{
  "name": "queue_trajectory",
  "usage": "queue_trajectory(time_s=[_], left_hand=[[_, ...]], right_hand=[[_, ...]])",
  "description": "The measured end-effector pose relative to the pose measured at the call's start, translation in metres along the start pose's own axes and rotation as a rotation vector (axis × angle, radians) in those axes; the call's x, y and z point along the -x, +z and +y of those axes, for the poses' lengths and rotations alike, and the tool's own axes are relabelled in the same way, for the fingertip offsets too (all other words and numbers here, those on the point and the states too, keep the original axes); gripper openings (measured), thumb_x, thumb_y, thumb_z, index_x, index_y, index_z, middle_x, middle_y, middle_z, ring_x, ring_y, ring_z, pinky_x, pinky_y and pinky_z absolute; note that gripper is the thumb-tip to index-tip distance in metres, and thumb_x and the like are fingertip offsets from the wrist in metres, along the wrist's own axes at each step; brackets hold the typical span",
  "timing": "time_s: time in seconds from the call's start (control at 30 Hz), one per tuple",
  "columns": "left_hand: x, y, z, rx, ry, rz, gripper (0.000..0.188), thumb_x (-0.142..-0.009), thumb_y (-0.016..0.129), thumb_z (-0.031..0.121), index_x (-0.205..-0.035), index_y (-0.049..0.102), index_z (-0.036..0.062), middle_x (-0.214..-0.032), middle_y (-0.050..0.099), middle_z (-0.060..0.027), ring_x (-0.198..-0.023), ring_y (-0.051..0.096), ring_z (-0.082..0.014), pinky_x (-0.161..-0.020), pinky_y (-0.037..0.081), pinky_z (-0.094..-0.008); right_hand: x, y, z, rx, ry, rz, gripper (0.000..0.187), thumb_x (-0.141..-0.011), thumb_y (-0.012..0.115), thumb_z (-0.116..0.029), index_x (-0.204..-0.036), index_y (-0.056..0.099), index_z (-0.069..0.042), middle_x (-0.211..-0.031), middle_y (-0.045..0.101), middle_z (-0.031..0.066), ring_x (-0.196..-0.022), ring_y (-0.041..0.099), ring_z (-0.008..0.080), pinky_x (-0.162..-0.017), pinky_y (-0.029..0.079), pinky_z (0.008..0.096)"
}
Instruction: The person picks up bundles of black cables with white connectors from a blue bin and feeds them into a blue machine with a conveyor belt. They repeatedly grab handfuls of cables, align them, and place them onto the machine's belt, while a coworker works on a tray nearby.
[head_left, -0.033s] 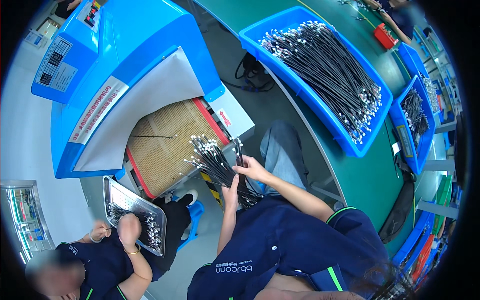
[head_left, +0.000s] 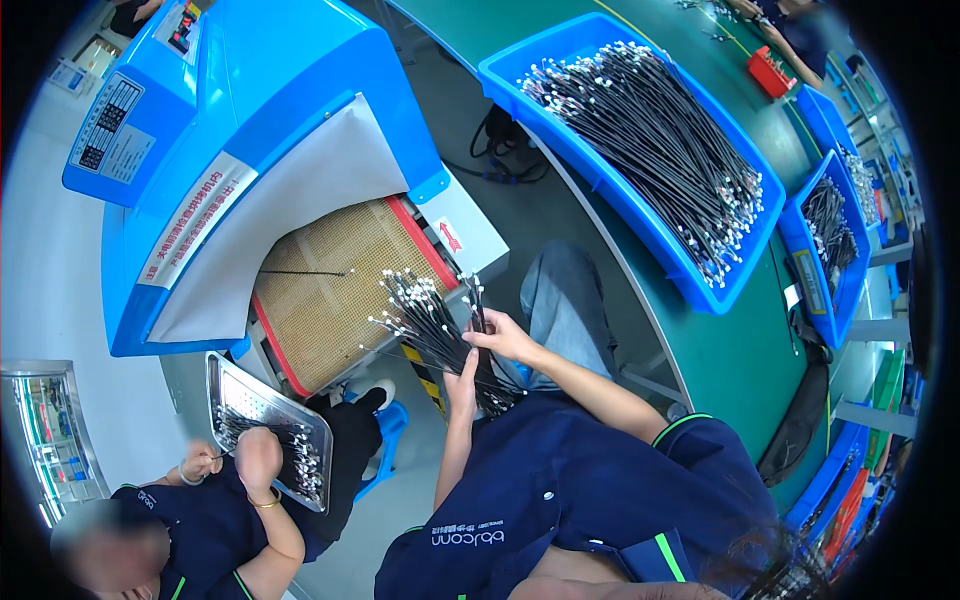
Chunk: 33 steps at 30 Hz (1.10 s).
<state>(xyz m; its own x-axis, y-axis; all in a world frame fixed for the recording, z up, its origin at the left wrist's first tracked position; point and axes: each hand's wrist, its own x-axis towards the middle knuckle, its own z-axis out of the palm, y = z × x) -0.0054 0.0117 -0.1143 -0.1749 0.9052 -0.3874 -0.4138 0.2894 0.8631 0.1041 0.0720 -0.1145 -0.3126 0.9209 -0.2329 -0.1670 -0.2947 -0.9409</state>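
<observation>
A thick bundle of black cables (head_left: 430, 318) with small white connectors at the ends lies across my lap, its tips fanned out over the edge of the mesh belt. My left hand (head_left: 462, 388) is closed around the near side of this bundle, thumb pointing up. A smaller cluster of cables (head_left: 477, 308) stands apart at the bundle's right, pinched in the fingers of my right hand (head_left: 508, 340). Both hands are close together, almost touching. The lower cable ends run down between my wrists toward my shirt.
A blue machine (head_left: 270, 90) feeds a mesh belt (head_left: 335, 290) bearing one lone cable (head_left: 305, 272). At right, a blue bin (head_left: 590, 165) full of cables stands on a green table (head_left: 735, 350). At lower left, a co-worker holds a metal tray (head_left: 218, 385) of cables.
</observation>
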Motion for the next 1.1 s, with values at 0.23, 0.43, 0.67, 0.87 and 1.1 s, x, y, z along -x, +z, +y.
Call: queue_trajectory(time_s=[0.23, 0.43, 0.67, 0.87, 1.1], left_hand=[[-0.002, -0.011, -0.006, -0.014, -0.059, -0.043, 0.030, -0.079, 0.052, 0.007, -0.107, 0.045, -0.0004, -0.099, 0.051, -0.0059, -0.084, 0.050, -0.0105, -0.072, 0.042, -0.0223], [-0.002, -0.005, -0.006, -0.069, -0.011, -0.011, 0.028, -0.080, 0.052, 0.010, -0.106, 0.046, -0.0008, -0.098, 0.051, -0.0056, -0.084, 0.050, -0.0106, -0.073, 0.041, -0.0229], [-0.002, -0.006, -0.005, -0.034, -0.026, -0.035, 0.030, -0.080, 0.052, 0.007, -0.108, 0.046, -0.0010, -0.102, 0.050, -0.0054, -0.089, 0.048, -0.0107, -0.078, 0.040, -0.0233], [-0.002, -0.004, -0.004, -0.032, 0.002, -0.018, 0.032, -0.080, 0.053, 0.007, -0.110, 0.044, 0.0006, -0.103, 0.049, -0.0049, -0.090, 0.048, -0.0107, -0.079, 0.039, -0.0239], [-0.003, -0.003, -0.004, -0.026, 0.012, -0.030, 0.032, -0.079, 0.053, 0.007, -0.109, 0.045, -0.0012, -0.106, 0.049, -0.0064, -0.093, 0.047, -0.0121, -0.082, 0.037, -0.0240]], right_hand=[[0.002, -0.003, -0.012, 0.192, -0.003, -0.047, 0.017, -0.072, 0.062, -0.012, -0.080, 0.050, -0.003, -0.067, 0.049, -0.0026, -0.060, 0.045, 0.0040, -0.055, 0.040, 0.0199], [0.002, 0.002, -0.007, 0.039, -0.049, 0.044, 0.019, -0.073, 0.062, -0.014, -0.082, 0.050, -0.003, -0.067, 0.045, -0.0042, -0.061, 0.041, 0.0037, -0.053, 0.037, 0.0196], [0.005, 0.006, -0.013, 0.030, 0.027, 0.058, 0.021, -0.072, 0.064, -0.016, -0.080, 0.050, -0.004, -0.070, 0.047, -0.0047, -0.062, 0.041, 0.0028, -0.054, 0.037, 0.0188], [0.003, 0.001, -0.006, 0.196, 0.040, 0.119, 0.023, -0.072, 0.064, -0.020, -0.079, 0.051, -0.003, -0.066, 0.048, -0.0039, -0.059, 0.041, 0.0034, -0.053, 0.037, 0.0201], [0.006, 0.007, -0.012, -0.033, -0.006, 0.039, 0.020, -0.072, 0.064, -0.012, -0.085, 0.050, -0.004, -0.073, 0.050, -0.0039, -0.065, 0.044, 0.0028, -0.057, 0.038, 0.0183]])
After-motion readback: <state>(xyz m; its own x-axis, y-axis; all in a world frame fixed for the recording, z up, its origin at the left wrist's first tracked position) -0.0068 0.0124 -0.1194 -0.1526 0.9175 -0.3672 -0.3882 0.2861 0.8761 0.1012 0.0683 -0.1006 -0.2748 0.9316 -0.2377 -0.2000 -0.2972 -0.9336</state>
